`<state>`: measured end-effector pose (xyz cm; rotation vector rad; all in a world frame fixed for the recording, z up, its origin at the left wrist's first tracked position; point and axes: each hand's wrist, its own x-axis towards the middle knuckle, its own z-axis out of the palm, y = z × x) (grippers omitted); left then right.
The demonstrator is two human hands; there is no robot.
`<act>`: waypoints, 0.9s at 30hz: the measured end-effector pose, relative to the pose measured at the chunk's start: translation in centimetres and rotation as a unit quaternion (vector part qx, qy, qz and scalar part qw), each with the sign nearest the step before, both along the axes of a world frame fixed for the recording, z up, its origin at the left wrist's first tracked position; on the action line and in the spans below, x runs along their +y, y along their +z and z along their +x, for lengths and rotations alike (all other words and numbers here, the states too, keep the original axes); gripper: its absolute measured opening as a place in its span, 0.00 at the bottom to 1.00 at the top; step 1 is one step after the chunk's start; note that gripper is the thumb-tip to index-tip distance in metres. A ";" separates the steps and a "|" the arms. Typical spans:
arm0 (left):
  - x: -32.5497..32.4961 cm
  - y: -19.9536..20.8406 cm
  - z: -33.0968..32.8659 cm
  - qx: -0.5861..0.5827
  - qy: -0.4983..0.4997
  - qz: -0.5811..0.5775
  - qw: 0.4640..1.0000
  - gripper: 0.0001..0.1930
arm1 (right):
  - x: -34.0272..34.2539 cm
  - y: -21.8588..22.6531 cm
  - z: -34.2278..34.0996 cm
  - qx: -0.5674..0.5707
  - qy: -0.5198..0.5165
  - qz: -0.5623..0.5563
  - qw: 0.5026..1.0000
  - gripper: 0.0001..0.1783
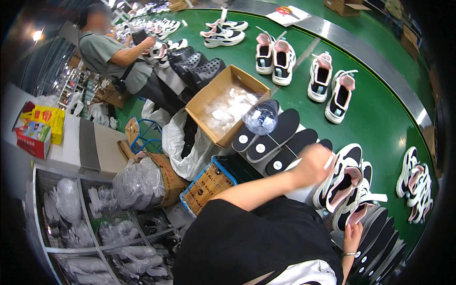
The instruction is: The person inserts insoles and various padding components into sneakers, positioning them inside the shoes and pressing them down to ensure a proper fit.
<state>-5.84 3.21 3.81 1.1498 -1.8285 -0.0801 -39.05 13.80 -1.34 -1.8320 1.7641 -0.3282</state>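
Observation:
A pair of white and black sneakers (349, 154) with pink lining stands right in front of me, toes pointing away. My right hand (352, 236), with a bracelet at the wrist, has its fingers closed on the heel of the nearer sneaker. Beside the pair's left side, my left hand (312, 165) is raised and smeared by motion; whether it holds anything cannot be made out. Black insoles (283, 127) with round white stickers lie in a row to the left of it. More dark insoles (375, 228) stand packed to the right of my right hand.
A clear round plastic container (261, 119) with a thin stick sits by an open cardboard box (197, 107) of small clear packets. Sneaker pairs (281, 59) stand along the green table (375, 137). A co-worker (109, 54) stands at the far left; wrapped goods fill a rack (40, 209).

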 end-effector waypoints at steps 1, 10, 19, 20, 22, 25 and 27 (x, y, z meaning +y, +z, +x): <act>0.3 -0.1 -2.7 -0.045 -0.149 0.083 0.984 0.09 | -0.3 0.4 -0.3 -0.084 -0.061 0.052 0.993 0.11; 0.4 -5.9 -19.9 -0.060 -0.214 0.118 0.968 0.33 | 1.9 -8.9 -23.8 0.242 -0.308 -0.084 0.916 0.19; -1.9 -4.3 -18.1 -0.052 -0.313 0.287 0.904 0.22 | 3.1 -8.7 -24.7 0.234 -0.357 -0.008 0.904 0.24; -1.7 -4.7 -18.3 -0.055 -0.310 0.281 0.907 0.22 | 3.0 -8.9 -25.5 0.223 -0.352 0.000 0.909 0.24; -1.5 -5.3 -18.8 -0.006 -0.304 0.274 0.912 0.22 | 3.7 -9.3 -26.5 0.242 -0.332 -0.062 0.909 0.20; -1.4 -5.5 -18.4 0.013 -0.311 0.280 0.908 0.22 | 1.8 -0.7 -18.4 0.286 -0.376 0.027 0.881 0.26; -1.1 -5.1 -18.3 0.015 -0.294 0.277 0.915 0.20 | 1.0 5.3 -13.8 0.275 -0.396 0.030 0.876 0.30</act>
